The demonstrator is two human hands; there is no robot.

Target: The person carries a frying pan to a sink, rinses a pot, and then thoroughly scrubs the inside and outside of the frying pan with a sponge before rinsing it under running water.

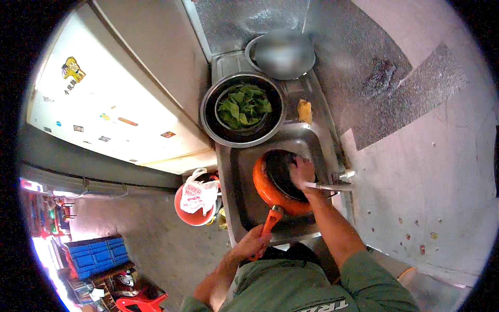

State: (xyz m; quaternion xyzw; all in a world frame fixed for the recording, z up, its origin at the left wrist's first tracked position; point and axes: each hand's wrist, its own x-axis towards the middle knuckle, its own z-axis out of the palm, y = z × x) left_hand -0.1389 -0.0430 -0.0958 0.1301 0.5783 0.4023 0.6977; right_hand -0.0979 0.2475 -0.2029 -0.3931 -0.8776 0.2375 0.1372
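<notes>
An orange frying pan (262,183) rests tilted in the stainless steel sink (238,212), its dark round face turned up; whether that is the base or the inside is hard to tell. My left hand (253,242) is closed around its orange handle. My right hand (302,171) lies on the dark surface, fingers partly hidden, so I cannot tell if it holds anything. The metal faucet (331,187) reaches out over my right wrist. Beyond the sink, a large metal bowl (206,124) holds a smaller container of green leaves (243,107).
A yellow sponge or cloth (305,111) lies on the drainboard near a partly blurred metal basin (249,48). Left of the sink stand a red bucket (183,210) with a white plastic bag (200,195) and a white refrigerator (128,97). A wall (413,187) bounds the right side.
</notes>
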